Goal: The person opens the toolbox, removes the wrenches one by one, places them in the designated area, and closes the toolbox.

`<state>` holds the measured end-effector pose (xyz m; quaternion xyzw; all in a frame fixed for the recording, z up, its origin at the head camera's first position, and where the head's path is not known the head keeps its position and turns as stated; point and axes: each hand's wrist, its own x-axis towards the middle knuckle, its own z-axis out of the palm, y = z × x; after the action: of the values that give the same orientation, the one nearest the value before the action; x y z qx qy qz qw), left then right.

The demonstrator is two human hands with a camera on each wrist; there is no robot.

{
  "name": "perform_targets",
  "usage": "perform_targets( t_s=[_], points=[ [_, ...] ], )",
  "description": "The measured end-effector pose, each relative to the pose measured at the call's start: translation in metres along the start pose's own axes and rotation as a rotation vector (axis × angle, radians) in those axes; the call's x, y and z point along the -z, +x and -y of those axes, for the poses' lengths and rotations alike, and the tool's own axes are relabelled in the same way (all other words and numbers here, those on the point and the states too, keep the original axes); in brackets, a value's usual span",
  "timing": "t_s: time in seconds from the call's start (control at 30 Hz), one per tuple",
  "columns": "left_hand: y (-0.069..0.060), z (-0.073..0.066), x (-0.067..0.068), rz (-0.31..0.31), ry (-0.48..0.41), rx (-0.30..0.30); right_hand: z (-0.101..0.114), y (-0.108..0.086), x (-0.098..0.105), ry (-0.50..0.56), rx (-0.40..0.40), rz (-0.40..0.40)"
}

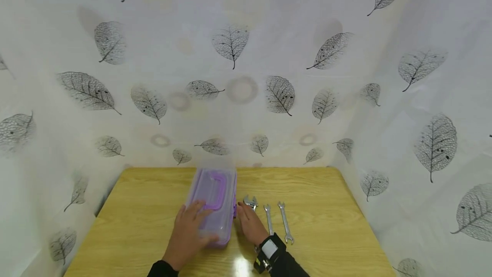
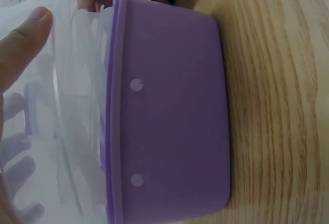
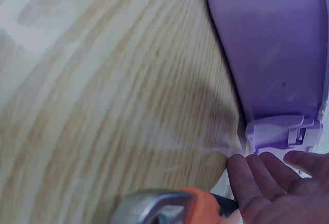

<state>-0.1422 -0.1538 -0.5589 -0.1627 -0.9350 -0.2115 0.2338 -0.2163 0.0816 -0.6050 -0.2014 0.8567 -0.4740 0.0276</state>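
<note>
A purple plastic storage box (image 1: 219, 223) with a clear lid and a purple handle (image 1: 220, 191) stands on the table. My left hand (image 1: 188, 232) rests on its lid with spread fingers; the left wrist view shows the thumb (image 2: 31, 34) on the clear plastic. At the box's right side is my right hand (image 1: 251, 225), its fingers nearly straight. In the right wrist view these fingertips (image 3: 236, 165) are right by the purple latch (image 3: 280, 134); I cannot tell whether they touch it. Just beyond the right hand, an adjustable wrench (image 1: 250, 201) is partly hidden by it.
Two open-ended wrenches, one (image 1: 268, 217) close to the right wrist and another (image 1: 285, 222) farther right, lie on the wooden table (image 1: 319, 208). A metal tool with an orange part (image 3: 200, 206) shows below the right hand. A leaf-patterned sheet (image 1: 246, 119) surrounds the table.
</note>
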Motion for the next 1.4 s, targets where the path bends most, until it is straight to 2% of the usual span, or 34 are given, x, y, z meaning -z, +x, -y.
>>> perform_targets(
  t_s=[0.13,0.17,0.2,0.27,0.37,0.43,0.47,0.53,0.63,0.67,0.73,0.87,1.0,1.17,1.27,1.33,1.4],
  points=[
    [0.0,-0.003,0.004,0.03,0.002,-0.045,0.0,0.002,0.001,0.034,-0.065,0.001],
    [0.001,-0.002,0.006,0.037,-0.023,-0.035,0.001,0.002,0.002,0.038,-0.076,-0.005],
    [0.002,-0.001,0.009,0.046,-0.072,0.0,0.001,0.004,0.003,0.047,-0.089,-0.011],
    [0.006,0.006,0.017,0.049,-0.187,0.106,0.004,0.007,0.005,0.085,-0.121,-0.021],
    [0.013,0.025,0.03,0.027,-0.428,0.339,0.011,0.014,0.009,0.224,-0.21,-0.015],
    [0.016,0.042,0.035,0.041,-0.558,0.479,0.016,0.02,0.011,0.33,-0.27,0.004],
    [0.016,0.05,0.036,0.072,-0.623,0.54,0.019,0.022,0.01,0.359,-0.298,0.018],
    [0.015,0.063,0.035,0.174,-0.711,0.635,0.024,0.026,0.009,0.383,-0.322,0.05],
    [0.01,0.071,0.026,0.355,-0.799,0.713,0.027,0.03,0.004,0.354,-0.282,0.101],
    [0.009,0.071,0.022,0.396,-0.835,0.729,0.027,0.03,0.002,0.342,-0.26,0.114],
    [0.007,0.069,0.014,0.43,-0.871,0.741,0.026,0.031,-0.001,0.346,-0.221,0.13],
    [0.005,0.06,0.002,0.39,-0.935,0.745,0.021,0.035,-0.001,0.336,-0.162,0.127],
    [0.004,0.043,-0.003,0.357,-0.917,0.759,0.017,0.043,0.005,0.345,-0.184,0.126],
    [0.004,0.023,0.001,0.358,-0.811,0.802,0.017,0.051,0.013,0.328,-0.227,0.158],
    [0.005,0.026,0.007,0.353,-0.781,0.786,0.018,0.051,0.022,0.216,-0.193,0.155],
    [0.007,0.036,0.014,0.346,-0.758,0.762,0.019,0.052,0.033,0.058,-0.12,0.118],
    [0.011,0.05,0.025,0.331,-0.703,0.712,0.019,0.053,0.047,-0.144,-0.016,0.05]
  ],
)
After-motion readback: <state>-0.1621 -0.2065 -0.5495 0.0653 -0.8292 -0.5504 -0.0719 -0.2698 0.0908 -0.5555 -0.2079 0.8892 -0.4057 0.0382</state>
